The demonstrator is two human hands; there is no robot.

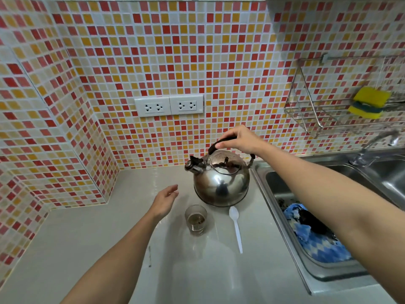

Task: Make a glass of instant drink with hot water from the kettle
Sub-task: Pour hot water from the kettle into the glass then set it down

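Grip: left hand (164,201) was open and empty, fingers loosely spread, hovering over the countertop (92,233) just left of the glass (196,219) and not touching it. Right hand (240,139) was curled over the black handle (221,142) of the whistling kettle (221,183); whether the fingers had fully closed under the handle could not be told from this view.

Left to right: tiled wall corner at far left; open countertop; the glass, upright, with a little dark matter and some liquid at its bottom; the kettle just beyond it, base seemingly resting on the counter, spout (194,166) pointing left; a white plastic spoon (236,227) lying just right of the glass; sink edge (282,227) with a blue cloth (315,238) in the basin.

Judgement, step in hand: lifting the kettle to pour. The spout cap looked closed, so it would likely need opening first. The spout should be brought over the glass rim and the kettle tilted slowly; the left hand could steady the glass low on its wall, clear of the stream.

Room: ample free counter left and near. The kettle sat close to the sink edge, and the spoon lay near the glass, so any swing was better taken to the left.
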